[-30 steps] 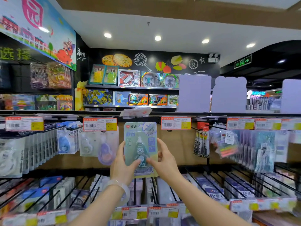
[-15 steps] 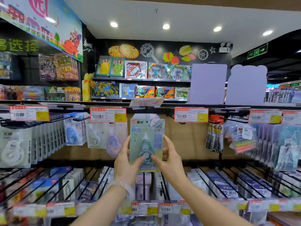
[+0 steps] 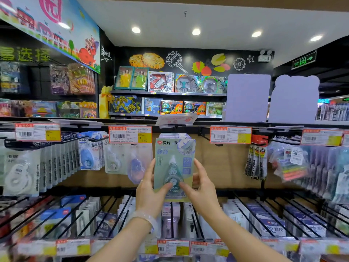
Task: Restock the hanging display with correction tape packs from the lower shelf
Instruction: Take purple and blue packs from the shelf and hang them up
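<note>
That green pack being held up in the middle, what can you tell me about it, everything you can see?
The green correction tape pack is a flat, pale green card with a clear blister over a dark, teardrop-shaped dispenser marked 30. A red logo with white characters sits at its top left, blue panels at its right. It is held upright, facing the camera, in front of more packs hanging behind it. The left hand and the right hand hold its lower edges, thumbs pressing on the blister. Whether it is on the hook cannot be told.

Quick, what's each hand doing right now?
Left hand: pinching the green correction tape pack by its left edge.
Right hand: pinching the same pack by its right edge.
</note>
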### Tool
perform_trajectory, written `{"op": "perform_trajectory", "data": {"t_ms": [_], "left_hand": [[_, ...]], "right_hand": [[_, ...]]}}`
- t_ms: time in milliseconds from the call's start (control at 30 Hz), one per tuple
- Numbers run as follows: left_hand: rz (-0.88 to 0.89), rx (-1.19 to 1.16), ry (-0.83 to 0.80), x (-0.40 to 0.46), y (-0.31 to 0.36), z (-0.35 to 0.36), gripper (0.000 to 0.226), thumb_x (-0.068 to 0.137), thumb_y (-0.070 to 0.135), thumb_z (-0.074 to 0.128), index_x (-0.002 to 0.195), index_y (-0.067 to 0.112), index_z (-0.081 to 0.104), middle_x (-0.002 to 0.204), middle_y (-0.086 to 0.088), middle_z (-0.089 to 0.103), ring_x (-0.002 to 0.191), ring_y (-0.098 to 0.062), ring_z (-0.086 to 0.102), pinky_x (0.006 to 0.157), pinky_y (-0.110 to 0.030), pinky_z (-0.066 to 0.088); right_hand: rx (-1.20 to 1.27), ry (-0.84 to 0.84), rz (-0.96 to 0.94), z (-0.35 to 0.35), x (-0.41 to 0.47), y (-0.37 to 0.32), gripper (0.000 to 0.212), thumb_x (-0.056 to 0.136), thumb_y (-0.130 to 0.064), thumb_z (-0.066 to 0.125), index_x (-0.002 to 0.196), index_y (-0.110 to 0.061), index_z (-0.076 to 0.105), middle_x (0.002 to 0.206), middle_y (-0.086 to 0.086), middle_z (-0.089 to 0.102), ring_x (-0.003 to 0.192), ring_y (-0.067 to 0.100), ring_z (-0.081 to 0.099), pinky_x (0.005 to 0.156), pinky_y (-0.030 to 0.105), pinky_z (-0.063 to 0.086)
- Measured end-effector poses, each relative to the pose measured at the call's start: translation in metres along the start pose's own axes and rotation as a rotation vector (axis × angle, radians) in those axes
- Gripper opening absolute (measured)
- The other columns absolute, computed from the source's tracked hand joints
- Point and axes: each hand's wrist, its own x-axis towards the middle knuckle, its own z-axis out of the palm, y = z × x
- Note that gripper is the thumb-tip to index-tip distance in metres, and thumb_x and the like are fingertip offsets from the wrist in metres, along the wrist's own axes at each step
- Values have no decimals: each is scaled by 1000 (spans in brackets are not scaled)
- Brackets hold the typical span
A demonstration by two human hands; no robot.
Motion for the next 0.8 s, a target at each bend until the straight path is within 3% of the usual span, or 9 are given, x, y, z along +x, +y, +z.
{"op": "perform_trajectory", "data": {"t_ms": [100,233,333,533,733,800], "left_hand": [[-22,31,-14,8,-9,3,81,77,13,75,143,30,33,115,1,63,93,-10,59,85,-25,49],[-17,110,-13,22,-16,10,80,77,19,75,143,33,31,118,-1,62,106,-18,60,91,-40,51],[-17,171,-8,34,-20,18,78,78,22,73,142,34,29,124,1,59,113,-18,56,94,-40,49],[0,217,6,53,-25,32,72,79,17,71,139,30,33,121,7,56,112,-14,54,91,-29,46],[3,226,26,57,-34,37,76,78,19,72,141,30,31,127,5,56,117,-17,54,95,-39,48],[-11,225,23,56,-33,37,75,80,21,71,141,29,30,129,4,54,118,-17,53,96,-37,47]], "right_hand": [[-19,-11,17,4,6,8,77,79,-31,72,141,-45,28,94,-11,59,90,11,59,86,37,52],[-35,-32,58,8,21,13,77,80,-30,71,141,-46,28,103,-11,62,89,9,61,81,32,53],[-80,-36,58,12,34,14,76,76,-34,70,137,-50,26,114,-11,62,96,13,60,85,39,53],[-159,-23,25,17,55,23,77,74,-34,69,139,-45,28,114,-12,62,100,17,58,85,42,52],[-194,-16,10,18,59,28,78,77,-31,70,140,-45,26,114,-13,61,99,15,58,85,41,52],[-202,-9,8,18,59,28,78,77,-31,69,139,-47,25,116,-13,60,103,14,57,86,42,51]]}}
